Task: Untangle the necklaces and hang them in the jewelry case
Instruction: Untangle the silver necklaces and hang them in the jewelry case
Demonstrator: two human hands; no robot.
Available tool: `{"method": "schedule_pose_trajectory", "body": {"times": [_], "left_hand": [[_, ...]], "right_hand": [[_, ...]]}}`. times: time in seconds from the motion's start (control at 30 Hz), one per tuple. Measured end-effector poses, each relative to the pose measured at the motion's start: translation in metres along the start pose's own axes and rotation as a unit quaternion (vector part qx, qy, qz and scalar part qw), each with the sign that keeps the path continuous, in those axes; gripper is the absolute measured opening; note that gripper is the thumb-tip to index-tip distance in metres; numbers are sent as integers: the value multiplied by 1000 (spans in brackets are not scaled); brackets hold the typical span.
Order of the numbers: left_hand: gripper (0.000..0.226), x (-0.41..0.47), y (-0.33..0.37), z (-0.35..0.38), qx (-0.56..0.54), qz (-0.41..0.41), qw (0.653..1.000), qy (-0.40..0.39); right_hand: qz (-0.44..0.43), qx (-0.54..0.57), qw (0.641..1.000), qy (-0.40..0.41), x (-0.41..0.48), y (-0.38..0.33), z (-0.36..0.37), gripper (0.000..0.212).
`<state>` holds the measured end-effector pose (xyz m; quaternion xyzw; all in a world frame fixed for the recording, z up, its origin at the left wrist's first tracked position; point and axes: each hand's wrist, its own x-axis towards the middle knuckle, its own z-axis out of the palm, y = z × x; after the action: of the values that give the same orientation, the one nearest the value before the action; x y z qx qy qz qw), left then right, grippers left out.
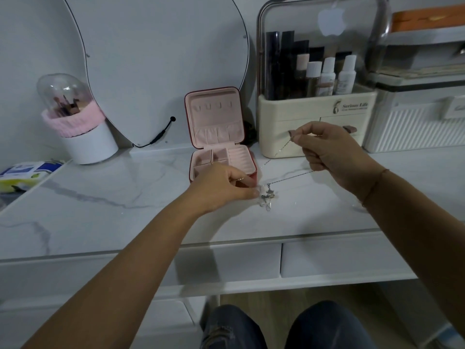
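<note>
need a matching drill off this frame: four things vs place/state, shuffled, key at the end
Things:
1. jewelry case
2. left hand
3. right hand
4. brush holder

Place or state:
A. raised, pinching a chain
B. far left, pink band round it
C. open, lid upright
D. low on the tabletop, holding the necklace tangle

Pairs: 1-C, 2-D, 3-A, 4-B
</note>
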<state>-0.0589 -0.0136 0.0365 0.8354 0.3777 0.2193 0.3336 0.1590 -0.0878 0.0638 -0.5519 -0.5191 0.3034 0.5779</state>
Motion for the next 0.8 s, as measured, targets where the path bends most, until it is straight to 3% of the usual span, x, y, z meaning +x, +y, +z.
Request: {"method": "schedule_pose_trajectory", "body": {"times": [0.23, 0.43, 0.53, 0.7, 0.8], "left_hand": [[22, -1, 6, 5, 18, -15, 999, 37], [6, -1, 8, 0, -109, 7, 990, 94], [10, 0, 10, 0, -147, -3, 984, 100], [26, -6, 28, 5, -261, 6, 965, 32], [32, -3, 28, 6, -291, -11, 956, 32]], "right_hand": [[-47, -85, 995, -10, -1, -16, -1, 8], [-84, -252, 961, -76, -5, -13, 0, 9], [-80, -277, 951, -112, -6, -11, 0, 18], [-80, -288, 946, -127, -11, -13, 6, 7], [-71, -289, 947, -119, -10, -10, 7, 7]]}}
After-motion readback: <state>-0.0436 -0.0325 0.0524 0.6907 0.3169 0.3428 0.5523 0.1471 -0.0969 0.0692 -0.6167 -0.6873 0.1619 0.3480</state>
